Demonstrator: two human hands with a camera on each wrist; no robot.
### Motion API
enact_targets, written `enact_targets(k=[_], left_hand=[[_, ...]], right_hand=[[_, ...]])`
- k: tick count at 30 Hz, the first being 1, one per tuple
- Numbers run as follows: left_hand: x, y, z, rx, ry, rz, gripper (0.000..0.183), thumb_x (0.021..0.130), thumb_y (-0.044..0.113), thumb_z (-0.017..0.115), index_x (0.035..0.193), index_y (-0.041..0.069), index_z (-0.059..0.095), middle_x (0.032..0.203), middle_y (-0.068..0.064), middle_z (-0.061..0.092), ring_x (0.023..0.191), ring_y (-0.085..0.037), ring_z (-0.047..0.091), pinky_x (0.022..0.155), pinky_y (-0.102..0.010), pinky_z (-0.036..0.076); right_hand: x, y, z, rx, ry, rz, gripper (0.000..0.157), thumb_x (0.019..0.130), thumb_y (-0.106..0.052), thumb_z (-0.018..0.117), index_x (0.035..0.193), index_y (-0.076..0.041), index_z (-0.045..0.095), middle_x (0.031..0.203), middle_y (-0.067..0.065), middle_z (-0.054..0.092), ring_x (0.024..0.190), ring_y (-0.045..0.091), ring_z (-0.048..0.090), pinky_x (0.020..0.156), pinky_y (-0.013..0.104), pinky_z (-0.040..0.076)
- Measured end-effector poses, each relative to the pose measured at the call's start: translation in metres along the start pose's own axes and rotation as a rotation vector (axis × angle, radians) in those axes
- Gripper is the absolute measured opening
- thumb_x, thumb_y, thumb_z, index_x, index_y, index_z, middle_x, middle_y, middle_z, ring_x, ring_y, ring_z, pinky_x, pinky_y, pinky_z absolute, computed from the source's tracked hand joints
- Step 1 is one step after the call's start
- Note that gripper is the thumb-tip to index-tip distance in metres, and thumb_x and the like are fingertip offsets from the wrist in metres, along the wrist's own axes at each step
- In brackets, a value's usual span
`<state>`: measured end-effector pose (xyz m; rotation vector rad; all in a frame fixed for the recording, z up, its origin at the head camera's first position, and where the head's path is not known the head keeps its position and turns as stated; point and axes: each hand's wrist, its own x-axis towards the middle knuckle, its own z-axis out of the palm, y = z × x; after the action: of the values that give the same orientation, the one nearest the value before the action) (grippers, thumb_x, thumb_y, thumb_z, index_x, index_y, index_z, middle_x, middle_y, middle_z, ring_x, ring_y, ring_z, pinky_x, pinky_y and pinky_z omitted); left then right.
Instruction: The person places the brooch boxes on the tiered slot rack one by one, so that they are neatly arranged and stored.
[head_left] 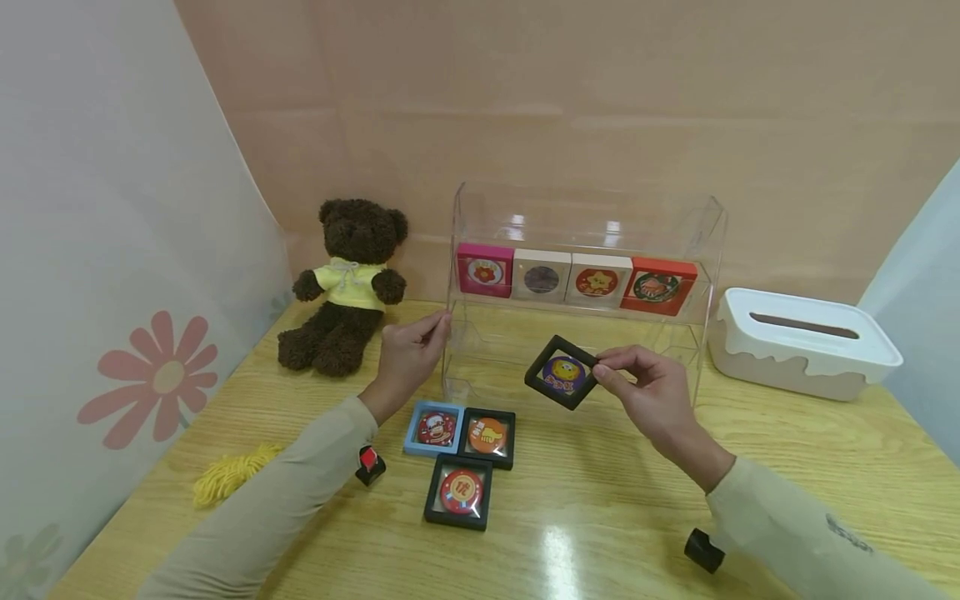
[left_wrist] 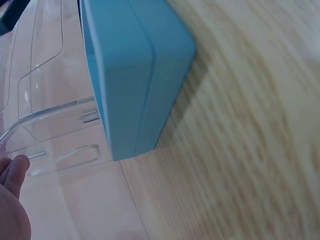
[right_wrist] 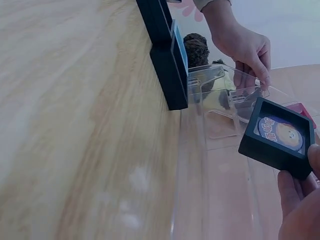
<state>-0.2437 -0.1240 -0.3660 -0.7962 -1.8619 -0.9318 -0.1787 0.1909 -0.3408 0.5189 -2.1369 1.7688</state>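
Frame (head_left: 561, 372), black: we are pinching one corner, right hand (head_left: 658, 390), likely keeping its front uncovered; left hand (head_left: 411, 354) pinching shelf (head_left: 562, 218), likely steadying.

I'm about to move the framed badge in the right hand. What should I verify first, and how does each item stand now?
1. Right hand pinches the held frame at one corner: ok.
2. Grip firm enough: cannot tell; the pictures show contact, not force.
3. Left hand on the clear rack: ok, it pinches the left side.
4. Held frame squared to the rack: not ok, it is turned cornerwise in the head view.
5. Room for a fifth in the upper row: not ok, four frames span nearly its whole width.
6. Blue frame off the rack: ok, it is on the table.
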Motion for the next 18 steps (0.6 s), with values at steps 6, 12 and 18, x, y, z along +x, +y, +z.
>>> enact_targets(k=[6, 12, 18], left_hand=[[0.0, 0.0, 0.0, 0.007, -0.004, -0.003, 0.015, 0.086, -0.004, 0.064, 0.099, -0.007, 0.072, 0.07, -0.014, 0.069, 0.047, -0.012, 0.061, 0.047, -0.026, 0.053], [0.0, 0.0, -0.001, 0.013, -0.008, -0.002, 0.015, 0.088, -0.002, 0.063, 0.099, -0.006, 0.072, 0.068, -0.013, 0.069, 0.045, -0.01, 0.059, 0.045, -0.025, 0.052], [0.0, 0.0, 0.0, 0.006, -0.003, 0.005, 0.015, 0.088, -0.002, 0.062, 0.099, -0.007, 0.072, 0.068, -0.012, 0.069, 0.045, -0.01, 0.059, 0.045, -0.025, 0.051]], right_hand=[[0.009, -0.004, 0.008, 0.026, 0.02, -0.006, 0.004, 0.083, 0.014, 0.064, 0.084, 0.011, 0.066, 0.092, 0.004, 0.066, 0.089, 0.013, 0.063, 0.07, 0.021, 0.054], [0.021, -0.008, 0.019, 0.048, 0.031, -0.031, 0.004, 0.083, 0.012, 0.066, 0.085, 0.014, 0.065, 0.092, 0.004, 0.066, 0.09, 0.013, 0.064, 0.072, 0.023, 0.055], [0.032, -0.011, 0.031, 0.052, 0.071, -0.099, 0.004, 0.081, 0.013, 0.067, 0.084, 0.013, 0.066, 0.092, 0.004, 0.067, 0.09, 0.013, 0.065, 0.071, 0.022, 0.055]])
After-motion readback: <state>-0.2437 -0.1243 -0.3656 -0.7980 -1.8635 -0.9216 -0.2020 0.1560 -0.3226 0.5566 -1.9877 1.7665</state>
